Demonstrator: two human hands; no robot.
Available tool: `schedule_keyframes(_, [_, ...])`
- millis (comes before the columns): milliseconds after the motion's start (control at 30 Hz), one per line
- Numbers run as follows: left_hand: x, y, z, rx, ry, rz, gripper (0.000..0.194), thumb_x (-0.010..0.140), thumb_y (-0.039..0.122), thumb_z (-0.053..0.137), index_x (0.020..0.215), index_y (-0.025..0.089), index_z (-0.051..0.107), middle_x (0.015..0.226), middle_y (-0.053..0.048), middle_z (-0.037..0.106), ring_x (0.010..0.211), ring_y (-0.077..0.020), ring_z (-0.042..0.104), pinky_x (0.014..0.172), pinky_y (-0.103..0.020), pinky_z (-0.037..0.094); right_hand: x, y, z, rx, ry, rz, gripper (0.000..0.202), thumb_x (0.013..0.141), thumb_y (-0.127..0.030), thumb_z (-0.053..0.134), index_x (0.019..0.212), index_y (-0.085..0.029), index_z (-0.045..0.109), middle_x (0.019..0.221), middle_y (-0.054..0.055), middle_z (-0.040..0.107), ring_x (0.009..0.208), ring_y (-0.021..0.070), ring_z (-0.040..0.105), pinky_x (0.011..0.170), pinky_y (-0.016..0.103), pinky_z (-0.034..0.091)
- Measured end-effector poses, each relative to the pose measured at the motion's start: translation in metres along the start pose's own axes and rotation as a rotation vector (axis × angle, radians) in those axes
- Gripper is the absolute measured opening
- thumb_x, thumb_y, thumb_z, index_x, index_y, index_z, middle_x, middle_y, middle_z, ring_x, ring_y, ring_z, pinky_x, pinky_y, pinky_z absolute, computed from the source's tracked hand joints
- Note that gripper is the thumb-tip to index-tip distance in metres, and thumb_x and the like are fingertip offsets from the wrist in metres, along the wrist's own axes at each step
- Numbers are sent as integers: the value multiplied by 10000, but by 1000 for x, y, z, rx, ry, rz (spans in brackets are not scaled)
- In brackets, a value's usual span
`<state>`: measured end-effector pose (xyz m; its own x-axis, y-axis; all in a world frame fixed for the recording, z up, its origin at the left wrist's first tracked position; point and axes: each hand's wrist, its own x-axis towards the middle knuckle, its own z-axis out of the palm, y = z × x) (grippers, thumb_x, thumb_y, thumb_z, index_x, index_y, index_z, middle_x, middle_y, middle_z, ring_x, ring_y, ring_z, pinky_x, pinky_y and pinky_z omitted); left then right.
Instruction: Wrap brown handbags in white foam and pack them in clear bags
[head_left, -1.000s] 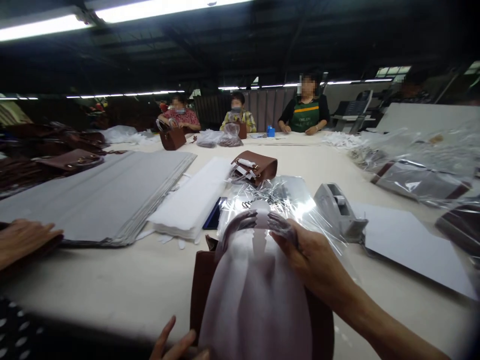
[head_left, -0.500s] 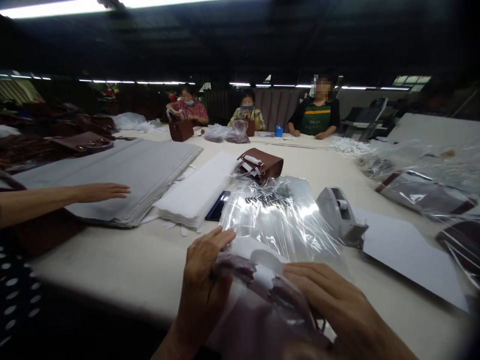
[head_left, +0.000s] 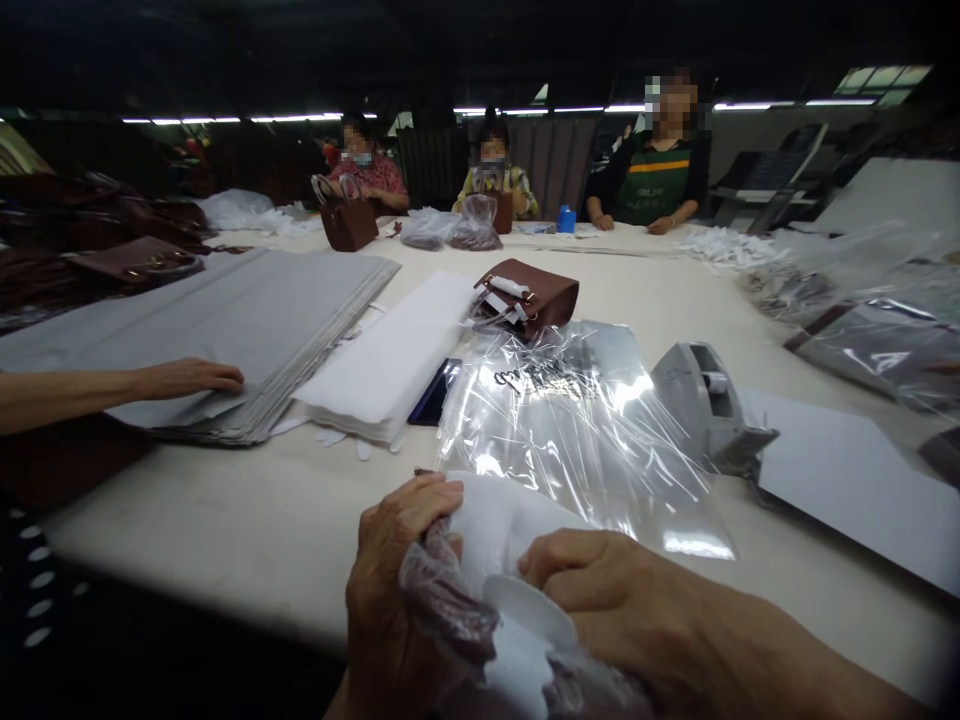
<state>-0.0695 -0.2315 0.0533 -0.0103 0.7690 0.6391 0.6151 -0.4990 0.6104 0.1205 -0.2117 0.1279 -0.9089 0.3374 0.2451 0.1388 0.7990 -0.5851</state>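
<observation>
At the near table edge is a brown handbag, mostly cut off below, with its plastic-wrapped handle [head_left: 450, 600] on top. A white padding sheet [head_left: 487, 520] stands behind the handle, and a pale rounded flap [head_left: 529, 608] lies against it. My left hand [head_left: 394, 590] is closed around the bag's left side, fingers over its upper edge. The curled fingers of my right hand [head_left: 622, 595] press at the white sheet; their tips are partly hidden. Just beyond lies a stack of clear plastic bags [head_left: 570, 430].
A brown handbag [head_left: 544, 295] lies behind the plastic bags. A grey tape dispenser [head_left: 709, 410] and white board [head_left: 855, 480] are right. White sheets [head_left: 390, 360] and a grey sheet stack [head_left: 270, 330] are left, with another person's hand [head_left: 195, 378] on it. Several people sit or stand opposite.
My right hand has moved left and curled its fingers at the white sheet. My left hand stays on the bag. The other person's fingers have curled on the grey stack. The view has tilted down.
</observation>
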Motion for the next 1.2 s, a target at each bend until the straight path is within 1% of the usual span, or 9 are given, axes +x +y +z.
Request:
schedule_keyframes(167, [3,1,4,-2,2,38,204,831,161,464,1019,198,535,1029,-30,585,1036,-187,523,935,-361,399,-7,9,8,10,106,22,516,939,-430,114,625,-184,442,575,21,522,564,132,442,578,266,371])
schedule_keyframes(367, [2,-2,1,-60,39,22,223,848,186,442,1050,213,534,1038,-29,584,1040,-191,520,934,-360,402,-10,4,14,3,121,97,292,876,-331,402,638,-177,472,615,6,509,623,123,469,671,250,425])
schedule_keyframes(467, [1,-1,-2,-54,57,11,211,848,241,446,1036,220,539,1022,-27,593,1004,-196,537,922,-363,414,-8,-12,18,-6,288,218,163,811,-344,539,816,-183,566,737,12,573,702,129,528,699,232,457])
schedule_keyframes(533, [1,1,-5,-42,50,-9,217,838,258,455,1032,217,544,1025,-30,596,990,-198,545,909,-357,420,-12,-24,20,1,406,286,340,800,-446,550,1043,-208,556,900,36,608,805,153,568,727,236,481])
schedule_keyframes(633, [1,2,-7,-61,27,-38,253,839,288,443,1053,208,550,1051,-44,596,992,-201,550,895,-339,421,-35,-37,18,-21,526,386,597,843,-583,385,1328,-236,350,1211,86,523,1067,214,531,845,294,484])
schedule_keyframes(733, [0,1,-8,-91,19,-48,257,847,307,440,1058,214,554,1056,-41,603,993,-195,557,899,-319,408,-74,-39,21,-137,491,488,705,807,-632,390,1383,-244,269,1372,96,370,1244,275,371,980,403,395])
schedule_keyframes(867, [-1,1,-7,-90,17,-53,249,853,314,439,1039,214,570,1052,-33,609,983,-191,564,897,-305,401,-106,-36,47,-131,382,604,780,749,-531,588,1390,-253,242,1420,93,286,1281,269,307,1006,425,353])
schedule_keyframes(1033, [-2,5,-4,-55,31,-48,267,845,321,442,1045,199,571,1037,-41,617,969,-194,571,890,-303,407,-97,-30,81,-143,596,660,489,876,-274,461,1344,-243,325,1384,73,357,1275,199,329,1036,383,335])
schedule_keyframes(1200, [0,10,-3,-36,28,-16,264,855,322,441,1040,188,573,1033,-52,616,984,-195,567,910,-309,412,-88,-26,96,-217,744,633,532,849,-254,501,1343,-201,310,1323,96,432,1231,200,399,1004,367,393])
